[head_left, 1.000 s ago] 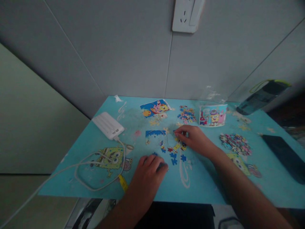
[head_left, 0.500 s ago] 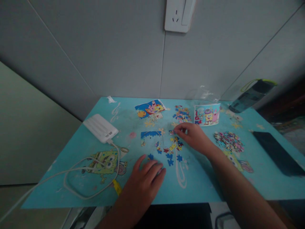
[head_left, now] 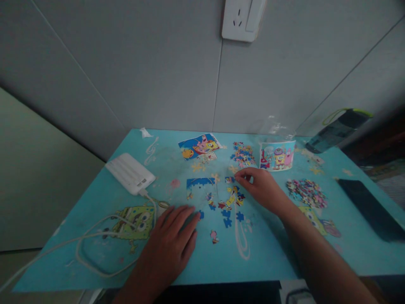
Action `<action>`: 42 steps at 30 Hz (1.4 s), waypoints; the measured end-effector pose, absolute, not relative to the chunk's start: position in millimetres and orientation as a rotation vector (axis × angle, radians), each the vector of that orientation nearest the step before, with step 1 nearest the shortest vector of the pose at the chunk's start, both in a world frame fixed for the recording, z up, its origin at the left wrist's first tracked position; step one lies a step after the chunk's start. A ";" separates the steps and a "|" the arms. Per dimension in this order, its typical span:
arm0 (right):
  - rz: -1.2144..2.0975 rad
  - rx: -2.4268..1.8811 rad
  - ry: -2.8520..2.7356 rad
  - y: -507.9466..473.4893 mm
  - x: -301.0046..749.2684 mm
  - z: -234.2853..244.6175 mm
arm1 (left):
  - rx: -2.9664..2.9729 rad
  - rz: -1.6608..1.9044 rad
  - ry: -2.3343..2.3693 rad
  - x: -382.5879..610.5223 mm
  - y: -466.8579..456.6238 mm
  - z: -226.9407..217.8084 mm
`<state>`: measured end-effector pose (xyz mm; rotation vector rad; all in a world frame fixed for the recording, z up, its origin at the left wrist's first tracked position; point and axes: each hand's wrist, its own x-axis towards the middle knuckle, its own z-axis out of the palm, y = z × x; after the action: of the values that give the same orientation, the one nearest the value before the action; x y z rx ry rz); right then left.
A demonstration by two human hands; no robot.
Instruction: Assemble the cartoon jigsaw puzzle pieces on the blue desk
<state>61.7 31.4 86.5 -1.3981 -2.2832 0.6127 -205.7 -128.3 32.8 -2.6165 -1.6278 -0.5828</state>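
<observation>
My right hand (head_left: 257,185) pinches the edge of a small jigsaw piece (head_left: 229,180) lying on the blue table. Flat on the tabletop to the left rests my left hand (head_left: 173,240), fingers stretched, its fingertips close to a blue piece (head_left: 201,215). A joined blue edge strip (head_left: 200,182) lies between and beyond the hands. Below the right fingertips is a yellow cluster of pieces (head_left: 233,197), with loose blue pieces (head_left: 227,221) nearer me. One pink piece (head_left: 214,237) sits alone right of my left hand.
A picture card (head_left: 200,147) lies at the back. Two piles, a blue-toned one (head_left: 243,154) and a multicoloured one (head_left: 306,193), flank a clear tub (head_left: 277,154). A white power bank (head_left: 130,173) with cable is left; a bottle (head_left: 337,131) and dark slab (head_left: 370,207) are right.
My left hand has slid left, uncovering the pink piece. My right hand stays at the small piece near the strip. The view has shifted slightly.
</observation>
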 end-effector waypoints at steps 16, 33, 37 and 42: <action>0.647 -1.596 -2.416 28.8 67.2 72.9 | -2.711 -0.644 -1.602 -208.0 -129.3 36.4; 1.201 -0.688 -2.328 -32.7 1.1 79.1 | -2.495 -1.058 -1.802 -209.8 -127.8 41.4; 1.265 -0.700 -2.247 -45.6 -10.5 71.8 | -2.560 -1.176 -1.897 -213.0 -128.8 40.9; 1.291 -0.817 -2.123 -52.8 -19.6 65.6 | -2.540 -1.261 -1.960 -215.2 -130.2 35.7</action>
<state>-19.6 -52.8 65.6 -0.8166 -2.1231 1.2911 -215.2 -130.2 35.7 -2.5402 -1.9600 -1.2606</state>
